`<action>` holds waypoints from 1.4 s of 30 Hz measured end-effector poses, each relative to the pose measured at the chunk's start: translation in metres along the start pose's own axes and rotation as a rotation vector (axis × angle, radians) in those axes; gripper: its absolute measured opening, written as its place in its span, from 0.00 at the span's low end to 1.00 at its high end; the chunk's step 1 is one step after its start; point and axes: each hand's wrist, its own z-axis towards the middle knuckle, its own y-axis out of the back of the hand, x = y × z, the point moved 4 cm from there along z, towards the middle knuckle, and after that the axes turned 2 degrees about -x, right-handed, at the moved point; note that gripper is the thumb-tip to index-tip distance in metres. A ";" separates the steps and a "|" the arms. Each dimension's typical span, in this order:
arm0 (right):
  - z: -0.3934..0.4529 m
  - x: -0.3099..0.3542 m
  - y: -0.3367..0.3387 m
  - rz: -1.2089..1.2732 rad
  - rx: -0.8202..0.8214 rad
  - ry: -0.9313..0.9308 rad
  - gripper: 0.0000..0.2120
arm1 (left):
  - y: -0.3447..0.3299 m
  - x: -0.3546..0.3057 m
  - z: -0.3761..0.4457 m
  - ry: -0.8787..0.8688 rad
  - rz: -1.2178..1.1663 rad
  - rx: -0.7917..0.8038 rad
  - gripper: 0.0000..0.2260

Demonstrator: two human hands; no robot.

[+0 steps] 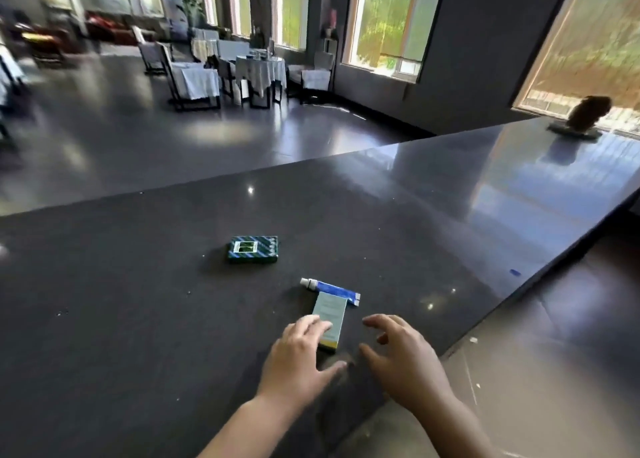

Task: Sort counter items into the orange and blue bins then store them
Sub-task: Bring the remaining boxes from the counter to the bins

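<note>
two boxes (pixel 329 319) (pixel 253 249), one tube (pixel 330 288), two hands (pixel 300 355) (pixel 401 355)

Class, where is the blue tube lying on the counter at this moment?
In the head view the blue tube lies on the dark counter, right of centre, just beyond the pale box that the left hand touches, with the green box farther off to its left.

Left hand (pixel 298 357): I see it palm down, fingers straight and reaching toward 1 o'clock, thumb spread toward 3 o'clock.
Right hand (pixel 401 353): I see it palm down, fingers loosely curled and spread, pointing toward 10 o'clock, gripping nothing.
Forearms: bare, both entering from 6 o'clock.
</note>
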 end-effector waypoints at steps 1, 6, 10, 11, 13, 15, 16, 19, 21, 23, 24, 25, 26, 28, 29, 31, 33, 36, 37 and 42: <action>0.016 -0.002 0.002 -0.008 0.014 0.032 0.18 | -0.007 -0.001 0.010 0.035 0.024 -0.031 0.32; 0.087 -0.018 0.015 -0.009 0.024 0.143 0.15 | -0.032 -0.005 0.057 0.191 0.100 -0.126 0.40; 0.122 -0.018 -0.004 -0.014 0.112 0.233 0.16 | -0.044 0.004 0.059 0.266 0.170 -0.163 0.37; 0.129 -0.014 -0.012 -0.015 0.135 0.258 0.16 | -0.043 0.007 0.056 0.279 0.186 -0.174 0.35; 0.140 -0.004 -0.029 -0.025 0.167 0.316 0.17 | -0.033 0.018 0.051 0.325 0.214 -0.200 0.33; 0.150 0.007 -0.045 -0.033 0.178 0.360 0.17 | -0.017 0.035 0.046 0.379 0.236 -0.229 0.31; 0.154 0.013 -0.052 -0.038 0.183 0.374 0.18 | -0.008 0.045 0.044 0.410 0.241 -0.243 0.31; 0.161 0.027 -0.071 -0.090 0.218 0.389 0.17 | 0.021 0.069 0.041 0.479 0.250 -0.292 0.32; 0.168 0.032 -0.081 -0.125 0.222 0.380 0.13 | 0.035 0.082 0.040 0.500 0.225 -0.332 0.32; 0.177 0.036 -0.086 -0.115 0.219 0.352 0.10 | 0.042 0.093 0.037 0.524 0.184 -0.347 0.33; 0.182 0.039 -0.088 -0.106 0.219 0.342 0.09 | 0.044 0.098 0.035 0.532 0.163 -0.353 0.33; 0.187 0.042 -0.090 -0.100 0.217 0.340 0.10 | 0.046 0.104 0.034 0.541 0.144 -0.361 0.33; 0.191 0.049 -0.092 -0.093 0.210 0.347 0.09 | 0.048 0.110 0.033 0.551 0.127 -0.371 0.33; 0.203 0.069 -0.094 -0.056 0.182 0.380 0.08 | 0.054 0.121 0.032 0.576 0.102 -0.399 0.32; 0.209 0.084 -0.095 -0.027 0.164 0.406 0.08 | 0.058 0.127 0.033 0.589 0.090 -0.415 0.31; 0.225 0.118 -0.098 0.025 0.130 0.457 0.08 | 0.066 0.137 0.035 0.605 0.076 -0.445 0.30; 0.240 0.150 -0.103 0.035 0.103 0.507 0.09 | 0.074 0.146 0.037 0.612 0.073 -0.473 0.29; 0.256 0.178 -0.121 -0.050 0.144 0.584 0.11 | 0.082 0.155 0.035 0.617 0.071 -0.497 0.29; 0.259 0.179 -0.129 -0.086 0.181 0.599 0.12 | 0.083 0.157 0.034 0.623 0.066 -0.501 0.29; 0.262 0.154 -0.150 -0.202 0.278 0.629 0.32 | 0.086 0.165 0.027 0.640 0.018 -0.572 0.28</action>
